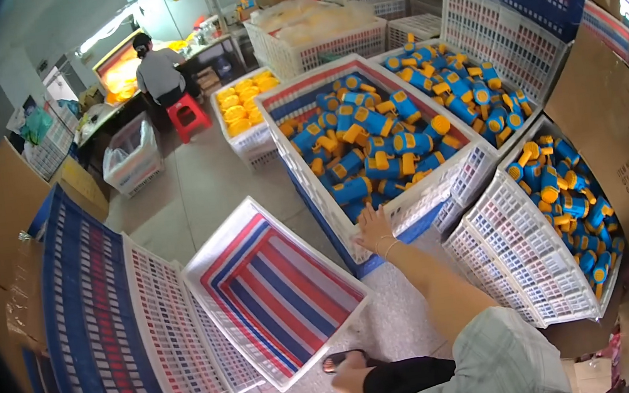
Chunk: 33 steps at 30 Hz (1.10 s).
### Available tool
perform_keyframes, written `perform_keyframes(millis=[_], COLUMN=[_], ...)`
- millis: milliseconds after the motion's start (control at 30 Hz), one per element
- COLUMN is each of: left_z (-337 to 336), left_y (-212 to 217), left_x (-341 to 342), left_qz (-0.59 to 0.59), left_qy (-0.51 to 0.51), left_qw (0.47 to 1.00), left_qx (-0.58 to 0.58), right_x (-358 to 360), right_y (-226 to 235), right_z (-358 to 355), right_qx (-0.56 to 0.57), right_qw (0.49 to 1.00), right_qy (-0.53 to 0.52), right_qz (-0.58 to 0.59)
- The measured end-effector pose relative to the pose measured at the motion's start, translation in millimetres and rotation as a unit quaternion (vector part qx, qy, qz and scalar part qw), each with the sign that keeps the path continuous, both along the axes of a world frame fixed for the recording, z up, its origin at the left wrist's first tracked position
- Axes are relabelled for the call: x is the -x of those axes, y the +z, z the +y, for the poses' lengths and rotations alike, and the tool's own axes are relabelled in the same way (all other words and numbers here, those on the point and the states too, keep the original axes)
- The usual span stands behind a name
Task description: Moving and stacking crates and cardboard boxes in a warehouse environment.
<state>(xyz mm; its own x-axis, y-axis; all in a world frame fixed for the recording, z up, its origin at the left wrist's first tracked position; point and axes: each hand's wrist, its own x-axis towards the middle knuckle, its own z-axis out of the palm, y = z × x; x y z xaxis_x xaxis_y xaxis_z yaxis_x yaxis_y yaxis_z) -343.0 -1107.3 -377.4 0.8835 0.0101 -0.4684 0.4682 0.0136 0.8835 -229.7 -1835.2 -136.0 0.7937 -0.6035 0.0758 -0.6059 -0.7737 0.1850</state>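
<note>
My right hand (374, 230) reaches forward to the near corner of a large white crate (419, 219). Its fingers are stretched out over the rim, touching it or just above; I cannot tell which. Blue and yellow plastic toy parts with handles (376, 123) fill this crate, which has a striped lining and sits on a blue base. To the left, a white crate lined with red, white and blue striped sheeting (283, 297) stands tilted, with no parts showing in it. My left hand is out of view.
More blue and yellow parts fill a crate (464, 78) behind and a tilted one (538, 249) at right. Stacked blue and white crates (104, 321) stand at left. Farther off are a crate of yellow parts (245, 99), a red stool (188, 118) and a seated person (159, 70).
</note>
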Motion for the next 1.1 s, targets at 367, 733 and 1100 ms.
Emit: perform_keyframes(millis=[367,733,1100], left_z=[35,-3,-128], left_y=[-80,-75,23], left_x=[82,39,-185], left_qz=[0.057,-0.006,0.052], left_qy=[-0.006,-0.018,-0.094], left_qw=[0.980,0.997,0.985], left_qx=[0.191,-0.081,-0.132], right_x=[-11,0,-18], right_y=[7,-14,44], right_z=[4,-5,-3], right_qx=[-0.008,-0.008,-0.203], right_qw=[1.000,0.996,0.974], right_qy=[0.009,0.035,-0.089], right_qz=[-0.003,-0.076,-0.053])
